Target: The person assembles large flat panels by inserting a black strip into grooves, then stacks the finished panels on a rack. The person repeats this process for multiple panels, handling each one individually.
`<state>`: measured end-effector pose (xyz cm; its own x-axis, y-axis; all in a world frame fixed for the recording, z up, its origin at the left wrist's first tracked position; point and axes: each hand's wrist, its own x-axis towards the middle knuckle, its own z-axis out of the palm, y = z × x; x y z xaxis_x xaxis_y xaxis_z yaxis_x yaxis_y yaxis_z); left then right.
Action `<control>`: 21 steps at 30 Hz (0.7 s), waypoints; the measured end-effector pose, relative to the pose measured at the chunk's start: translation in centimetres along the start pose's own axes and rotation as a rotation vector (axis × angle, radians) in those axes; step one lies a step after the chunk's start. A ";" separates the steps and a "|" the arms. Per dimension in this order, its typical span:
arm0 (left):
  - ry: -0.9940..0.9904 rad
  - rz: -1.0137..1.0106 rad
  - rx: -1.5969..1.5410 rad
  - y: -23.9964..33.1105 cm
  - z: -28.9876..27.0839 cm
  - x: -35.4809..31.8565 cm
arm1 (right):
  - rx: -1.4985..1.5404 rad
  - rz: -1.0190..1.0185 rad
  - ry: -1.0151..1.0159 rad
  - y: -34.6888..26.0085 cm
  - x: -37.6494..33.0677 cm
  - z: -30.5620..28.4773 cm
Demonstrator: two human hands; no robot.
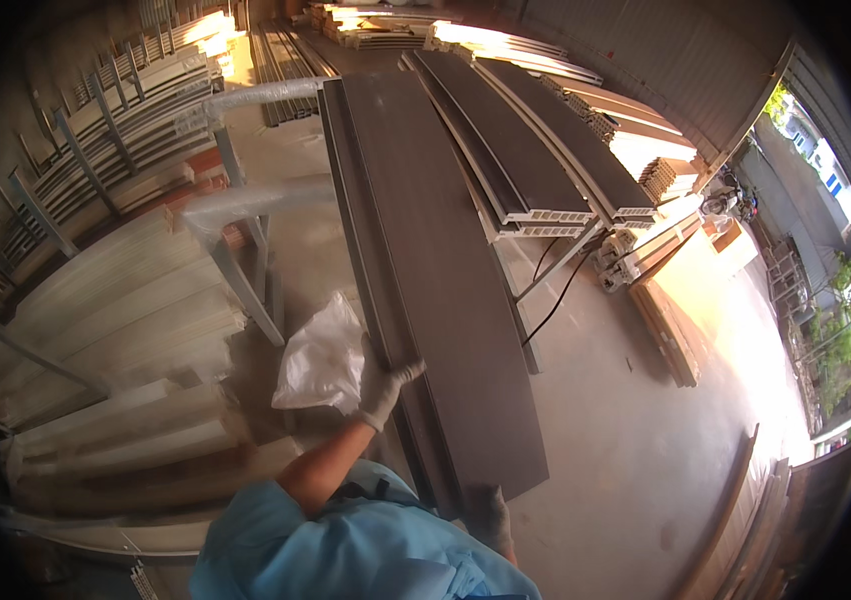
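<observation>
A long dark brown panel (445,270) with a stepped profile along its left side runs away from me across supports. My left hand (393,394), in a light glove, is closed over that stepped left edge near the close end. At the panel's near end is my right hand (489,520), also gloved, with its fingers against the end edge; part of it is hidden by my blue sleeve and the panel. Just left of my left hand hangs or lies a crumpled white plastic bag (323,355).
Wrapped rack arms (275,195) reach toward the panel from the left. More dark hollow-core panels (515,145) rest on a stand to the right. Pale boards (125,320) are stacked at left. A cardboard-coloured stack (680,300) lies on the floor at right, beside a bright doorway.
</observation>
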<state>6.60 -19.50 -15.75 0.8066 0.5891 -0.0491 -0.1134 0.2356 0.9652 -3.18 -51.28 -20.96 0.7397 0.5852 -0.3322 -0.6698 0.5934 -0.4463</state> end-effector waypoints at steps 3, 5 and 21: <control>0.009 0.079 0.045 1.1 -1.2 4.8 | 0.014 -0.005 -0.155 0.7 3.9 2.0; -0.016 0.179 -0.013 1.7 -2.3 8.6 | 0.032 -0.017 -0.238 1.1 7.3 3.8; 0.048 0.231 0.181 8.8 -1.7 23.4 | -0.050 0.049 -0.186 -7.0 33.6 24.5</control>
<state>23.48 -2.31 -8.87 0.7426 0.6478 0.1697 -0.1824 -0.0482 0.9820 24.75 -22.25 -8.68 0.6783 0.7078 -0.1975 -0.6976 0.5358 -0.4757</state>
